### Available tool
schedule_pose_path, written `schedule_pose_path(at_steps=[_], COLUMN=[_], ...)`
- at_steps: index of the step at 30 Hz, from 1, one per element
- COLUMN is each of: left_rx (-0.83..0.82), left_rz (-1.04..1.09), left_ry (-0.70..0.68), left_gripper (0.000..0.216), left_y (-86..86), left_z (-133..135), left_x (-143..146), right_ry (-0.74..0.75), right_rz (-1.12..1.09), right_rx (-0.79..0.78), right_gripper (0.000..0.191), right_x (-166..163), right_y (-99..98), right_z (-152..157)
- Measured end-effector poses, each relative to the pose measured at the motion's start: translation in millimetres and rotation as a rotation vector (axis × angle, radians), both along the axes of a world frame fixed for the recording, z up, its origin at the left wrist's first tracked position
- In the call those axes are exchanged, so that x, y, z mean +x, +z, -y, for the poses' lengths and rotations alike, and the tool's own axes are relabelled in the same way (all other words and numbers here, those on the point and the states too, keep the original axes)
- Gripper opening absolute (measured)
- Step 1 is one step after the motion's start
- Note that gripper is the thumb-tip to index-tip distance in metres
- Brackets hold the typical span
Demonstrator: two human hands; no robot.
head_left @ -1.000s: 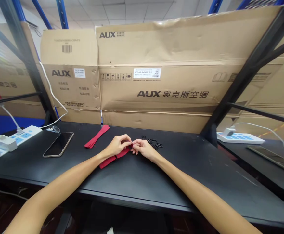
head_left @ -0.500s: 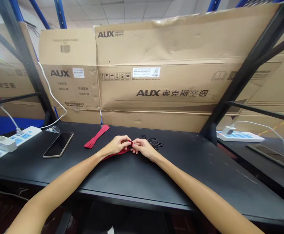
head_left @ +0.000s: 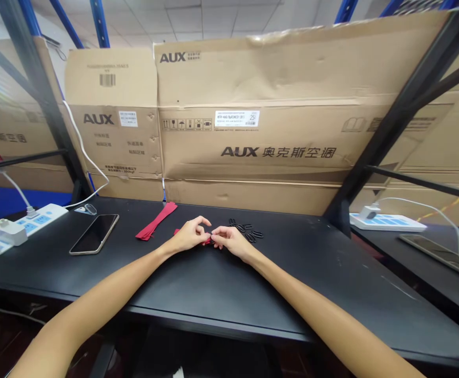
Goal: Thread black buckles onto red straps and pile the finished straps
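Note:
My left hand and my right hand meet at the middle of the black table. Both pinch a red fabric strap, which is almost wholly hidden under the fingers. My right fingertips press at the strap's end, where a small black ring may sit; I cannot tell. Several loose black rings lie just behind my right hand. A small pile of red straps lies to the left of my left hand.
A phone lies face up at the left, with a white power strip and cables beyond it. Cardboard boxes wall off the back. Black shelf posts rise at both sides. Another power strip sits at the right.
The long red tail of the strap that lay toward me beside my left wrist has been drawn up under my hands. My left index finger has lifted a little.

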State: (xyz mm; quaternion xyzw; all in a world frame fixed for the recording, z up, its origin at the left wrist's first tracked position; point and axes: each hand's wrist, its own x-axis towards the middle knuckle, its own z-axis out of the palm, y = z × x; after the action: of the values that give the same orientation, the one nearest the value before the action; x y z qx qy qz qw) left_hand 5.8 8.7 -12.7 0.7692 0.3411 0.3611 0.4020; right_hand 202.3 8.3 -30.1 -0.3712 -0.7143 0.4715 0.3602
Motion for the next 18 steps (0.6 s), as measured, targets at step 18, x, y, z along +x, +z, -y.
schedule_pose_path(at_steps=[18], left_rx=[0.024], left_rz=[-0.055], left_ry=[-0.021], left_gripper=[0.044], left_y=[-1.8], left_z=[2.5], left_x=[0.9], right_ry=[0.086], right_rz=[-0.035], right_rx=[-0.008], right_gripper=[0.035], right_x=[1.0], right_y=[8.8], right_z=[5.6])
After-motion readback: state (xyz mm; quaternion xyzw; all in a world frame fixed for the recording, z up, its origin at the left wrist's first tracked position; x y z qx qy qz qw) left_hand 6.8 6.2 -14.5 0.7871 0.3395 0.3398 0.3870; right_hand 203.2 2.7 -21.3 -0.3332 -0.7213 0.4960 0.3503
